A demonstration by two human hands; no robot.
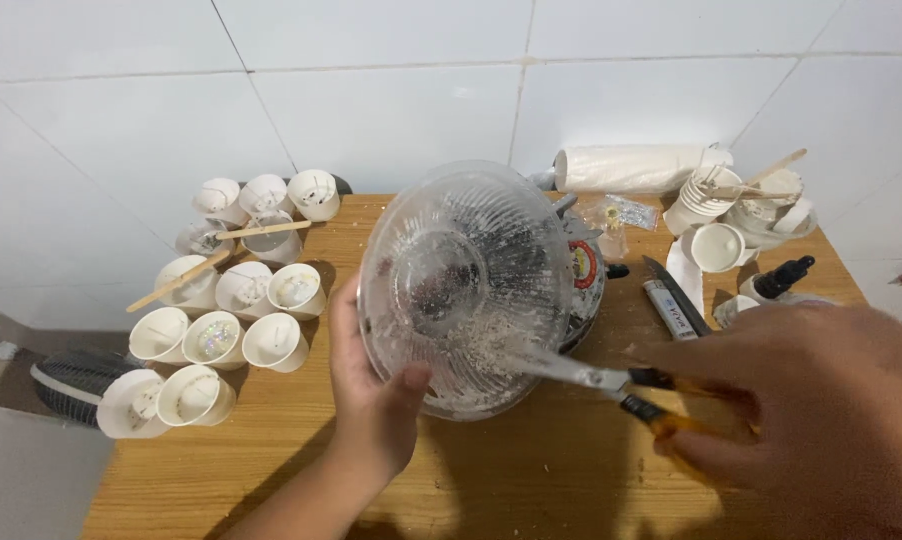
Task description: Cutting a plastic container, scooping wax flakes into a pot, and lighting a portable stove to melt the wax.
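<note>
My left hand (371,395) grips the near rim of a clear ribbed glass bowl (466,280), tilted up so its underside faces me. White crumbly residue clings inside its lower part. My right hand (801,400) holds a pair of orange-handled scissors (611,385), whose metal blades reach into the bowl's lower edge. Under and behind the bowl sits a dark round pot (586,285) with a red-rimmed label.
Several white paper cups (241,290) with wicks and wooden sticks cluster on the left of the wooden table (271,460). A white paper roll (631,168), stacked cups (706,195), a dropper bottle (783,277) and a utility knife (676,300) lie at right. White tiled wall behind.
</note>
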